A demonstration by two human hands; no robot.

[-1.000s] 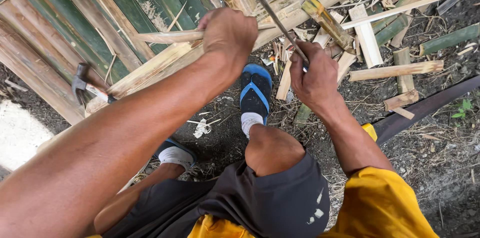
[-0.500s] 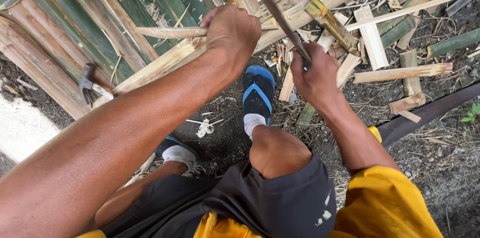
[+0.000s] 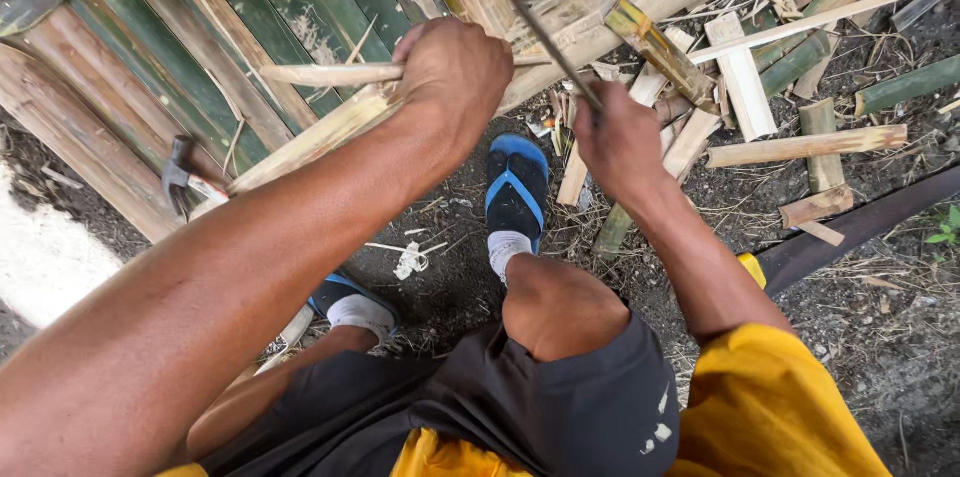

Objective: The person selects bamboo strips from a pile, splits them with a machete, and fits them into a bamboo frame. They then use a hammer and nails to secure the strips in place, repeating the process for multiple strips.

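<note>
the long blade is cut off by the top edge, and its handle is hidden inside the right hand. part of the thin bamboo strip is covered by the left hand. the hammer handle is hidden behind the left forearm.

Soft even daylight, faint shadows, overexposed white patch at left, edges stretched

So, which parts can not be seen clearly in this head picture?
- Long blade: its tip leaves the top edge; its grip is hidden inside the right hand.
- Left hand: its fingers curl under, out of sight, around the bamboo strip.
- Hammer: its handle runs behind the left forearm.
</note>
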